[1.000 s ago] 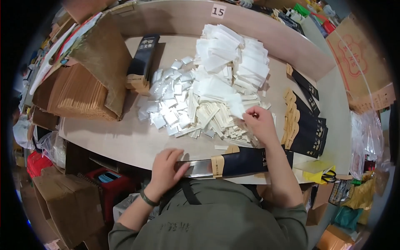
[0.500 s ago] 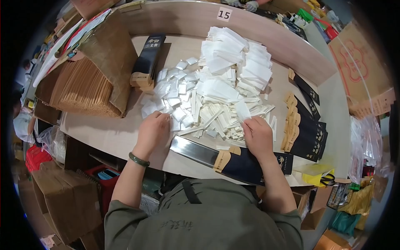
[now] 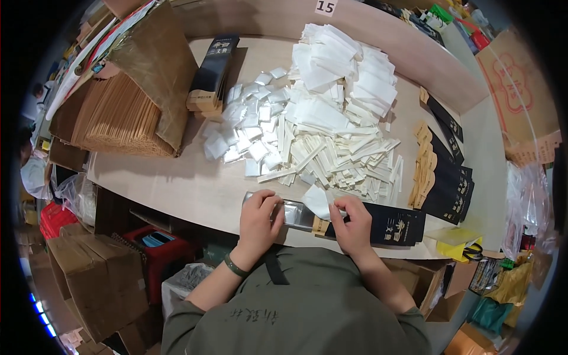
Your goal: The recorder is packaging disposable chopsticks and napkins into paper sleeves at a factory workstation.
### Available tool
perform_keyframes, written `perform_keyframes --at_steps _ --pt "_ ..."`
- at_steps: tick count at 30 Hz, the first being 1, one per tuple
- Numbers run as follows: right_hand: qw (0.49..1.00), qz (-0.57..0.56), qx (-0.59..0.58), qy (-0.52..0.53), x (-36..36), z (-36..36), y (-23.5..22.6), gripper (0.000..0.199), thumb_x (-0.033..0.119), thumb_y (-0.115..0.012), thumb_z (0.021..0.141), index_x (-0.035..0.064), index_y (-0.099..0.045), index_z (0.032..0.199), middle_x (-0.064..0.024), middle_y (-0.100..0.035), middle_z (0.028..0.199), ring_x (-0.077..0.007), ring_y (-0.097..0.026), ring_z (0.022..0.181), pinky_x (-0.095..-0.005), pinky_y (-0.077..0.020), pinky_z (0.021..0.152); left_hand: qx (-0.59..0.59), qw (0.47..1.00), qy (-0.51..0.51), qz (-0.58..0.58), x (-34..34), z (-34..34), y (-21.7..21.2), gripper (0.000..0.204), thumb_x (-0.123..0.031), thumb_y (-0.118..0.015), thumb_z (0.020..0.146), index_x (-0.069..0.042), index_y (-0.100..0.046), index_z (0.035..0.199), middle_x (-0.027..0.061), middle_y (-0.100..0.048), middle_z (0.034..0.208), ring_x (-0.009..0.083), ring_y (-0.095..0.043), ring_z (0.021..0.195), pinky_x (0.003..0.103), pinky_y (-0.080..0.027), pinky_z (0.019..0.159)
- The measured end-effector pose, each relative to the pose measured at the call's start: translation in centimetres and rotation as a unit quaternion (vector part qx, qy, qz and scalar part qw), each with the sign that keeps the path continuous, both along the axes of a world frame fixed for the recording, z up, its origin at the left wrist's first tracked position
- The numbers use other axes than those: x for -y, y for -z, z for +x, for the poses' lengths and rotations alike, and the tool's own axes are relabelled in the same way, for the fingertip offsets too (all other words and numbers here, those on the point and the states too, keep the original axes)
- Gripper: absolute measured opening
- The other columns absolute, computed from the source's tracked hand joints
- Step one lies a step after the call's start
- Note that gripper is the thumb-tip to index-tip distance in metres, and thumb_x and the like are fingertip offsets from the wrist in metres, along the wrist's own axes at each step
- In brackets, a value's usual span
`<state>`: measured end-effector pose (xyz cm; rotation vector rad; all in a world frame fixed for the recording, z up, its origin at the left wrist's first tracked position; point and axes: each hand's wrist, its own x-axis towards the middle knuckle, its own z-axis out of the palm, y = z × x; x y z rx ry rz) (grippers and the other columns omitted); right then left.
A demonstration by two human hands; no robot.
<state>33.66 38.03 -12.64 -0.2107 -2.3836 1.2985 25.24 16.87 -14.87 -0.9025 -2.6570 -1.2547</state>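
My right hand [image 3: 351, 223] pinches a white flat paper packet [image 3: 316, 201], held over the dark sleeves [image 3: 397, 225] at the table's front edge. A shiny metal strip [image 3: 300, 218] runs into the tan-banded end of the top sleeve. My left hand [image 3: 258, 220] is over the strip's left end with its fingers curled together; whether it holds a small clear packet against the shiny metal is hard to make out. Beyond the hands lie clear packets [image 3: 251, 133], narrow paper-wrapped sticks [image 3: 331, 163] and a heap of white flat packets [image 3: 328, 62].
A cardboard box [image 3: 151, 77] packed with brown sleeves stands at left, beside a stack of dark sleeves [image 3: 214, 71]. More dark sleeves [image 3: 444, 183] fan out at right. Yellow packaging with black scissors [image 3: 472, 251] sits at the right front corner. A low partition [image 3: 248, 21] borders the back.
My left hand has moved from the clear packets toward me and right, onto the metal strip. My right hand has brought the white packet nearer and left, over the sleeves.
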Motion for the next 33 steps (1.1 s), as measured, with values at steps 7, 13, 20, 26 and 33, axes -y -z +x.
perform_keyframes --at_steps 7,13,20,26,33 --pt "0.987 -0.081 0.018 -0.140 3.3 -3.9 -2.4 0.009 0.006 -0.067 0.088 0.0001 -0.063 0.093 -0.0100 -0.060 0.085 -0.0222 -0.061 0.074 -0.0284 -0.0489 0.068 -0.195 0.966 -0.171 0.018 6.5 -9.1 -5.0 0.029 -0.011 -0.075 0.078 -0.006 -0.066 0.106 0.0151 -0.065 0.111 0.0342 -0.062 0.103 0.042 -0.049 0.090" --pt "0.945 0.256 -0.029 -0.203 4.8 -3.6 -0.1 0.011 0.009 -0.072 0.079 0.0054 -0.065 0.086 -0.0090 -0.059 0.086 -0.0286 -0.058 0.076 -0.0379 -0.0467 0.069 -0.257 0.873 -0.326 -0.256 16.8 -22.9 -14.3 0.025 -0.016 -0.062 0.088 -0.004 -0.068 0.108 0.0181 -0.068 0.100 0.0371 -0.065 0.096 0.044 -0.052 0.082" --pt "0.959 0.195 0.076 -0.193 4.3 -3.3 1.1 0.018 0.015 -0.077 0.075 0.0092 -0.066 0.088 -0.0065 -0.059 0.087 -0.0262 -0.057 0.083 -0.0384 -0.0442 0.075 -0.110 0.911 -0.236 -0.320 17.6 -25.3 -14.3 0.025 -0.014 -0.056 0.090 -0.003 -0.067 0.110 0.0243 -0.068 0.098 0.0445 -0.064 0.094 0.047 -0.052 0.078" --pt "0.966 0.206 -0.009 -0.155 2.9 -2.1 -1.1 0.024 0.021 -0.079 0.074 0.0092 -0.066 0.091 -0.0056 -0.063 0.093 -0.0259 -0.060 0.092 -0.0409 -0.0449 0.081 -0.130 0.930 -0.343 0.018 21.2 -19.6 -10.6 0.020 -0.018 -0.055 0.101 -0.001 -0.063 0.105 0.0068 -0.065 0.090 0.0177 -0.060 0.079 0.030 -0.046 0.069" --pt "0.955 0.192 0.078 -0.210 -0.9 1.3 -1.8 0.032 0.017 -0.082 0.071 0.0017 -0.061 0.090 -0.0230 -0.051 0.134 -0.0426 -0.048 0.125 -0.0508 -0.0402 0.105 0.325 0.943 0.043 0.058 13.8 -6.2 -3.9 0.007 -0.006 -0.067 0.092 -0.001 -0.068 0.096 -0.0008 -0.061 0.088 0.0067 -0.051 0.077 0.021 -0.040 0.068"
